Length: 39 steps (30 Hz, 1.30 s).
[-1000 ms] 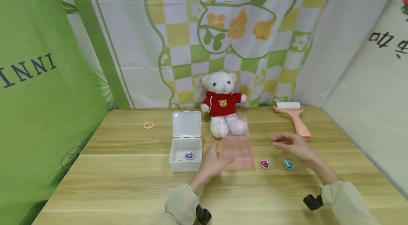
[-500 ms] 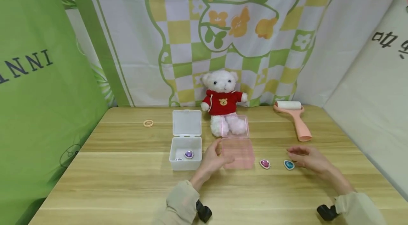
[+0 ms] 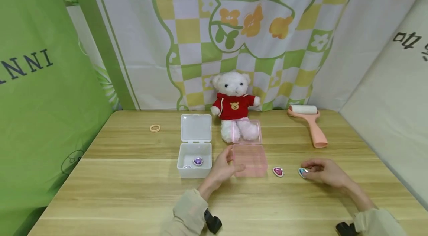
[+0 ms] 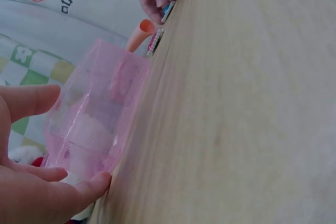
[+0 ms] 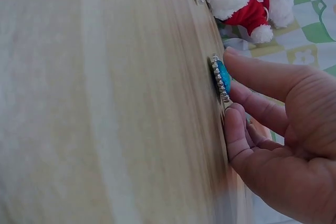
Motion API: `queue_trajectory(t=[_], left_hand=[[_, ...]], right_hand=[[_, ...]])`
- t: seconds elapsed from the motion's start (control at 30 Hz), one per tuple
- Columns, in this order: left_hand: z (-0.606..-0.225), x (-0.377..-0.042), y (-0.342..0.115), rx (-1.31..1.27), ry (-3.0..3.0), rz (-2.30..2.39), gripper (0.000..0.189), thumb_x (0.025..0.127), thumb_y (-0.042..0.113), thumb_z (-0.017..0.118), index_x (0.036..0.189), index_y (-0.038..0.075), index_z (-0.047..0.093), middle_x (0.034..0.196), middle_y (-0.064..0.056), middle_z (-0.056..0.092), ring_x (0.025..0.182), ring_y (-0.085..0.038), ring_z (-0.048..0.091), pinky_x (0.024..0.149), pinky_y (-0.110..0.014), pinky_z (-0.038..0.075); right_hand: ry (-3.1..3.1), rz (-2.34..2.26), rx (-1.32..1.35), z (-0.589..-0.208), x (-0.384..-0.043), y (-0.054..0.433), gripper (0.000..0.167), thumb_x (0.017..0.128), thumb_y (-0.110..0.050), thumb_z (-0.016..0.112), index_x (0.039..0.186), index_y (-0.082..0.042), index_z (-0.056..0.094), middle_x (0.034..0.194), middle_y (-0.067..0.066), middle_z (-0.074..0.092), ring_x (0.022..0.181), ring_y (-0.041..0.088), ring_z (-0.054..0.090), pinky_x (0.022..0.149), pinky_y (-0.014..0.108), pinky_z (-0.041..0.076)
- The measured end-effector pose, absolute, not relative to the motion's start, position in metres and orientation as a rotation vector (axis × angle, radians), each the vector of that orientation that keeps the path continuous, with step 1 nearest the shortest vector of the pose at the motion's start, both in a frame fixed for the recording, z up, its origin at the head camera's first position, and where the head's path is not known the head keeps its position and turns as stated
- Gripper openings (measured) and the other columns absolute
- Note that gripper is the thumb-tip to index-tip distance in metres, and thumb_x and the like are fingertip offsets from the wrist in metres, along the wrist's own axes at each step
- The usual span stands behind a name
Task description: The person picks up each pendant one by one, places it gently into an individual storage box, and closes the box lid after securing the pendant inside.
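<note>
My left hand (image 3: pixel 220 167) stands at the left side of the open pink see-through box (image 3: pixel 257 171). Its thumb lies at the box's front and its fingers (image 4: pixel 31 100) reach along the side. At the right, my right hand (image 3: pixel 329 174) is down around a blue heart-shaped gem (image 5: pixel 223 76) with a beaded rim. The thumb (image 3: pixel 311 175) overlaps the gem in the head view; in the right wrist view the fingertips stand spread at its two ends, and the gem lies on the table. A pink heart-shaped gem (image 3: pixel 278 171) lies between the box and the right hand.
Left of my left hand stands an open white box (image 3: pixel 195 173) holding a purple heart-shaped gem (image 3: pixel 198 161) and another partly hidden one. A white teddy bear (image 3: pixel 234 107) sits behind the pink box. A pink-handled lint roller (image 3: pixel 312 124) and a small beige ring (image 3: pixel 155 128) lie farther back.
My right hand has come down and right from above the table to the blue gem, its thumb now overlapping it. My left hand has stayed by the pink box.
</note>
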<state>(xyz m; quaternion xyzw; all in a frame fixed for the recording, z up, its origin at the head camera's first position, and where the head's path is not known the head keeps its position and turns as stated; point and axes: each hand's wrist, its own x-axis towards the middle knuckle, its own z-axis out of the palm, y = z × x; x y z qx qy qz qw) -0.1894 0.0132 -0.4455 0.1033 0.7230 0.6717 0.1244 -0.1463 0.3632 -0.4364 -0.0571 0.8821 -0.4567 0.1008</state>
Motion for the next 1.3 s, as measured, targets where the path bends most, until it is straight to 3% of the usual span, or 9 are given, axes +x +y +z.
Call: queue_trajectory(t=[0.3,0.63,0.87,1.3], left_hand=[[-0.446,-0.191,0.014,0.289,2.131,1.921,0.081,0.075,0.007,0.078,0.144,-0.001,0.036,0.132,-0.023,0.049,0.121,-0.035,0.047,0.101,-0.044,0.041],[-0.442,-0.187,0.013,0.306,2.107,1.950,0.078,0.076,0.003,0.076,0.143,-0.001,0.037,0.132,-0.025,0.048,0.122,-0.039,0.045,0.102,-0.050,0.039],[-0.443,-0.188,0.011,0.296,2.102,1.940,0.077,0.077,0.004,0.076,0.142,-0.002,0.037,0.134,-0.025,0.046,0.123,-0.039,0.043,0.103,-0.051,0.037],[-0.444,-0.188,0.010,0.288,2.125,1.920,0.076,0.077,0.005,0.075,0.143,0.000,0.036,0.135,-0.026,0.045,0.124,-0.040,0.043,0.104,-0.051,0.036]], right_hand=[[2.661,-1.343,-0.146,-0.438,-0.145,0.361,0.040,0.083,-0.014,0.075,0.113,0.010,0.061,0.093,0.011,0.063,0.077,0.008,0.055,0.064,0.024,0.050],[2.695,-1.348,-0.187,-0.437,-0.145,0.357,0.034,0.084,-0.012,0.073,0.107,0.009,0.060,0.089,0.010,0.061,0.075,0.008,0.055,0.063,0.024,0.049],[2.673,-1.383,-0.165,-0.440,-0.146,0.356,0.033,0.088,-0.013,0.069,0.110,0.009,0.058,0.095,0.010,0.063,0.082,0.004,0.057,0.068,0.023,0.050],[2.549,-1.452,-0.090,-0.433,-0.149,0.353,0.039,0.091,-0.016,0.066,0.116,0.011,0.053,0.094,0.010,0.066,0.078,0.010,0.061,0.063,0.028,0.052]])
